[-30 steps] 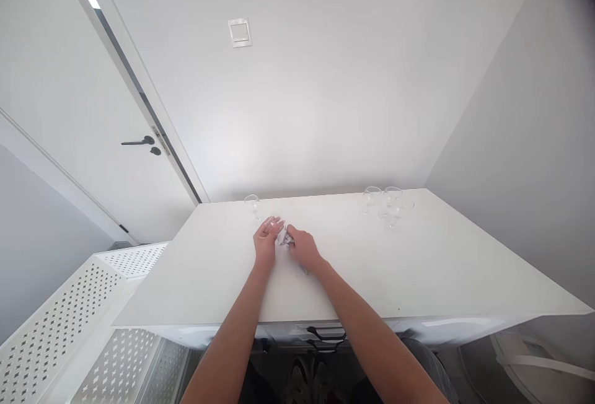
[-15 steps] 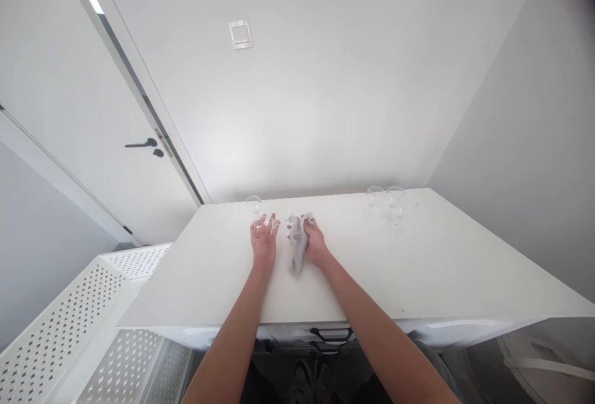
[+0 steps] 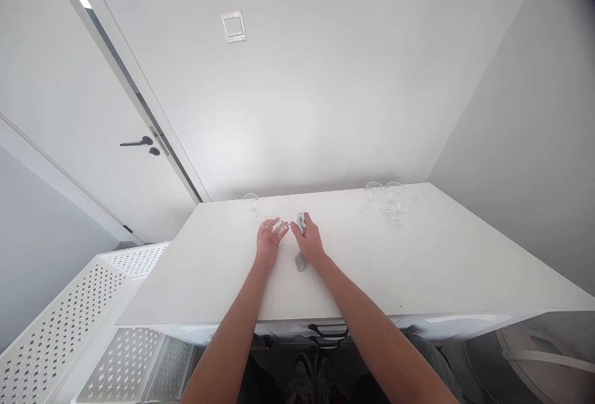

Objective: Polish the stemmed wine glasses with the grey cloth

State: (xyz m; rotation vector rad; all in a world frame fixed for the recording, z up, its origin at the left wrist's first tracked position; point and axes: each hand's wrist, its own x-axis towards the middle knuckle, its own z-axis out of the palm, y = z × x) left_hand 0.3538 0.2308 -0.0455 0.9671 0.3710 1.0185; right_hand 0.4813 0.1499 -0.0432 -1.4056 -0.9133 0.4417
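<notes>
My left hand [image 3: 269, 240] holds a clear wine glass [image 3: 277, 226] by its bowl, tipped on its side with the stem toward the right. A grey cloth [image 3: 301, 223] is bunched in my right hand [image 3: 309, 241], with one end hanging out below the palm. The right fingertips and the cloth are at the stem end of the glass; the foot is hidden there. Both hands are just above the white cabinet top [image 3: 223, 280]. Behind my left hand another wine glass [image 3: 251, 203] stands upright.
Several clear glasses [image 3: 393, 196] stand close together at the back right, near the wall. A perforated white rack [image 3: 56, 323] is at the lower left, beside the cabinet. A door with a dark handle [image 3: 137, 142] is at the left. Dark drawer handles [image 3: 328, 331] are below the front edge.
My right hand has turned over and gathered the cloth more tightly, so less of it hangs down. My left hand has shifted slightly right with the glass.
</notes>
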